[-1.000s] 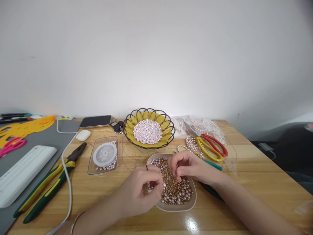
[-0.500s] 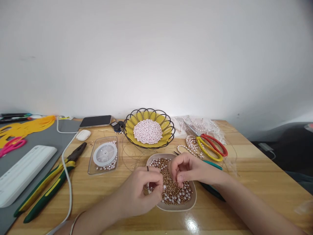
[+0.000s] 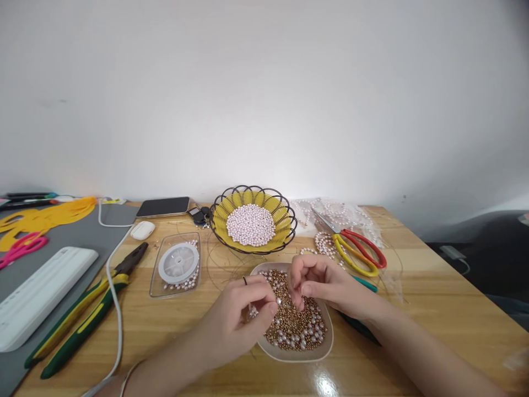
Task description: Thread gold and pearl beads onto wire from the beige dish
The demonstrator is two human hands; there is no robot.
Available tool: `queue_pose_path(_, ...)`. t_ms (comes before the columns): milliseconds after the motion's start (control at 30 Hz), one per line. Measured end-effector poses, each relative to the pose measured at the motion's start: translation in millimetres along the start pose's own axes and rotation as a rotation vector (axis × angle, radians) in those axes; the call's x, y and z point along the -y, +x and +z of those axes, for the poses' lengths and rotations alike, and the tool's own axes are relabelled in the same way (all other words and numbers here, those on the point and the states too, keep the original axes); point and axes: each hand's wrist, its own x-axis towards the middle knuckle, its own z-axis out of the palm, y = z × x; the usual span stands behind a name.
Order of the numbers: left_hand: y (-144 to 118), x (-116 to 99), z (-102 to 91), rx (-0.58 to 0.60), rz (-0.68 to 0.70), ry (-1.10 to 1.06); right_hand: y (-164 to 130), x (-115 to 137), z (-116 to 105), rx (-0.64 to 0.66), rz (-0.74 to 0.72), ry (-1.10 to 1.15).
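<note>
1. Plain white wall behind; wooden tabletop [image 3: 433,309] carries everything, with a grey mat [image 3: 78,234] on its left side.
2. Left hand [image 3: 237,320] hovers over the left edge of the beige dish [image 3: 295,355]; thumb and forefinger are pinched together, but on what is too small to tell, maybe a bead or thread.
3. Right hand [image 3: 320,284] sits over the dish's far rim, fingertips curled and pinched close together; whatever they hold is not visible.
4. Dish is near the front edge, centre, heaped with small gold beads and pale pearls [image 3: 295,328].
5. Progress, judged: beading looks mid-way. A few finished pearl strands [image 3: 324,242] lie by the scissors; dish and basket look well stocked, so plenty is left.
6. Counts: one dish; one black wire basket [image 3: 253,194] of loose pink pearls; one pair of scissors [image 3: 355,251], red and yellow handles; one clear tray [image 3: 155,275] with one spool of line [image 3: 178,262]; one pair of green-handled pliers [image 3: 88,309]; one phone [image 3: 163,207]; one white earbud case [image 3: 142,230]; one white cable [image 3: 118,314]; one long white case [image 3: 41,295].
7. Loose beads: too many to count.
</note>
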Motion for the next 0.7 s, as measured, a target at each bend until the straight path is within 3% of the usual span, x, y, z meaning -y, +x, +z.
queue_pose_path(367, -1, 1, 0.1, 0.029, -0.021, -0.007, 1, -4, 19, -0.046, -0.005, 0.078)
queue_pose_path(700, -2, 1, -1.4, 0.013, -0.027, -0.028, -3, -2, 24, -0.095, -0.065, -0.062)
